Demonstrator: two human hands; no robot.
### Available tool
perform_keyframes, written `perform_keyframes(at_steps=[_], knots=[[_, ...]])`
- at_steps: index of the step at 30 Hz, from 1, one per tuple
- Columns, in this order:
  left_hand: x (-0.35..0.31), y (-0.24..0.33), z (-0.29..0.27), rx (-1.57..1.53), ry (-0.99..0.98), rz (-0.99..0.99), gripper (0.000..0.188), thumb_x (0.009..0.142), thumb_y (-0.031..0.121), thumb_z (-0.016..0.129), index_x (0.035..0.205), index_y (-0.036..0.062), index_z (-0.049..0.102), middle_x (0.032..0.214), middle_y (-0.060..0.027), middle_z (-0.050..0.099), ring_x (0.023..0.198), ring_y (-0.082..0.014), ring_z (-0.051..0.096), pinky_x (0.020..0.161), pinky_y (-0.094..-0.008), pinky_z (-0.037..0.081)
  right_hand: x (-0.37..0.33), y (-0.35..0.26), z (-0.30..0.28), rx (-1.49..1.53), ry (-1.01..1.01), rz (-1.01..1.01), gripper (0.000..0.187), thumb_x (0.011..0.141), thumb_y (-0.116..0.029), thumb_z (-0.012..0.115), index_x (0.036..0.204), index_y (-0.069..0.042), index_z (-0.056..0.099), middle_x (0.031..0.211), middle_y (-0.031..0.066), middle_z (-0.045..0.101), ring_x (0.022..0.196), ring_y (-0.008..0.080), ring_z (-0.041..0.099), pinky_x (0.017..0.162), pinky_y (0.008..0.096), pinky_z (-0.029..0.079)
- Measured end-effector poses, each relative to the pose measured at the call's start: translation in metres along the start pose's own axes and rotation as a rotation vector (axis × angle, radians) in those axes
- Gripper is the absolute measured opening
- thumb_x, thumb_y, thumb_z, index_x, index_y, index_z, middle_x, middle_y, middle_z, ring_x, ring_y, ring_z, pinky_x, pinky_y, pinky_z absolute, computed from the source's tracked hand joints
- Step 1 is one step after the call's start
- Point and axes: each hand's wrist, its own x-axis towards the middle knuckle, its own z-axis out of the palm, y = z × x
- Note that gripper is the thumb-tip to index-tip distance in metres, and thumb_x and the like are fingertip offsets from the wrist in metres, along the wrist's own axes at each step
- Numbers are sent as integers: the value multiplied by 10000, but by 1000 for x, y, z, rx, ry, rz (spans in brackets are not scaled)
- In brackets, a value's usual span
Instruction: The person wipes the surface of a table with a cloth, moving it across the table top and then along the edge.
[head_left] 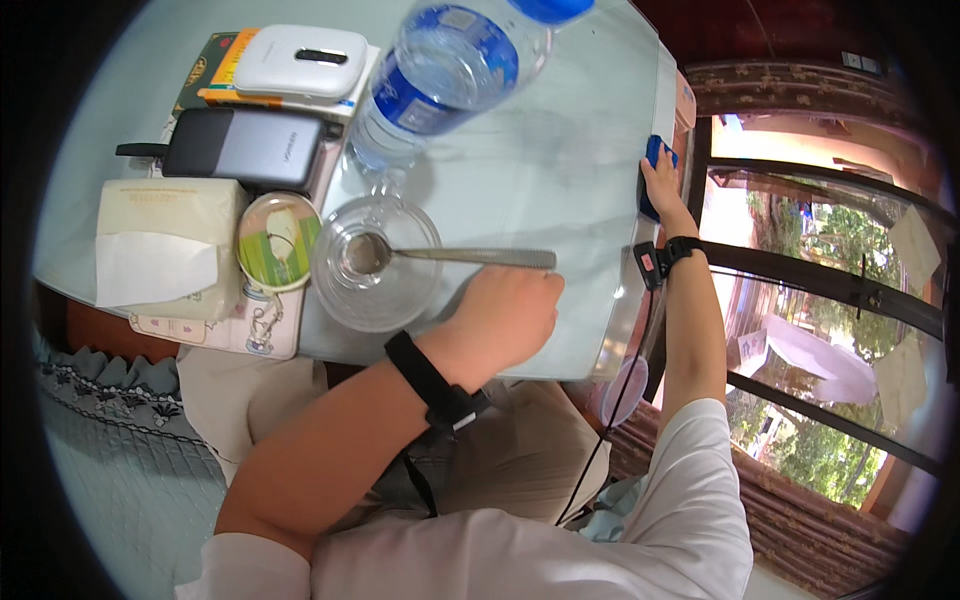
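Beside the long handle of a metal spoon, my left hand is closed on the table. Its curled fingers are mostly hidden, so what they hold, if anything, does not show. The spoon's bowl end is in a clear glass cup with a small handle, and its shaft lies across the rim. Stretched out to the far right, my right hand grips a flat blue object at the table's edge. Both wrists carry black straps; a small black box is beside the right one.
A large water bottle stands behind the cup. At left are a tissue pack, a round green-labelled tub, a grey-black power bank and a white oval device on boxes. A black cable hangs beside the table.
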Motion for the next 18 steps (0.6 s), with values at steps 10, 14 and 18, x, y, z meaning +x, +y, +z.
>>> perform_keyframes(at_steps=[10, 14, 18], knots=[[2, -4, 1, 85, 22, 113, 206, 829, 172, 561, 977, 32, 593, 976, -143, 596, 1033, -323, 523, 881, -413, 423, -125, 13, 36, 59, -44, 97, 663, 919, -483, 365, 1476, -261, 82, 1547, 51, 34, 1409, 334, -27, 1058, 622, 76], [3, -12, -4, 104, -10, 145, 246, 834, 185, 556, 1024, 31, 586, 1030, -153, 594, 1044, -334, 514, 900, -402, 416, -204, -23, 34, 153, -44, 155, 631, 923, -475, 366, 1470, -270, 127, 1548, 52, 38, 1404, 349, -17, 1046, 634, 71], [8, -7, -7, 122, -61, 172, 266, 842, 191, 552, 1051, 29, 583, 1058, -151, 594, 1043, -328, 516, 902, -387, 419, -269, -29, 34, 155, -12, 202, 600, 927, -469, 360, 1463, -268, 179, 1541, 68, 86, 1403, 348, 17, 1026, 654, 66]])
